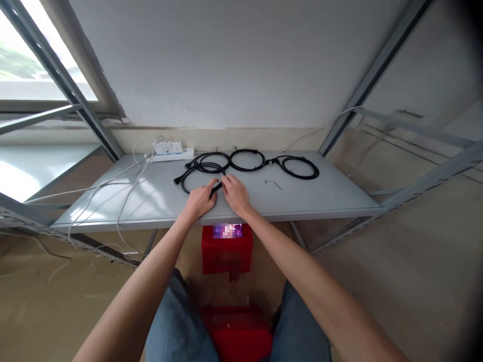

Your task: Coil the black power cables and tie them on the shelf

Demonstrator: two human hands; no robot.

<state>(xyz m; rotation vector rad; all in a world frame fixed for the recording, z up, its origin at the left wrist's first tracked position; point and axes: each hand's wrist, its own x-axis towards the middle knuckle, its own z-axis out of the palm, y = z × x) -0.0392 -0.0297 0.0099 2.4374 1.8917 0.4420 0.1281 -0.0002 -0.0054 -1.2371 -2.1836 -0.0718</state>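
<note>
A coiled black cable (183, 183) lies near the front of the grey shelf, its plug pointing left. My left hand (202, 198) is closed around the near side of this coil. Against the coil's right side, my right hand (234, 192) pinches the cable with its fingertips; the exact grip is partly hidden. Just behind lies a second black coil (227, 160), overlapping the first. Farther right are a third coil (247, 170) and a fourth coil (317, 172) with a connector beside it. A short dark twist tie (273, 183) rests to the right of my right hand.
A white power strip (171, 156) with adapters sits at the back left of the shelf (320, 201). Loose white cords (128, 201) hang over its front left edge. Metal posts stand at both sides. Below are a red box (226, 256) and a red stool (236, 332).
</note>
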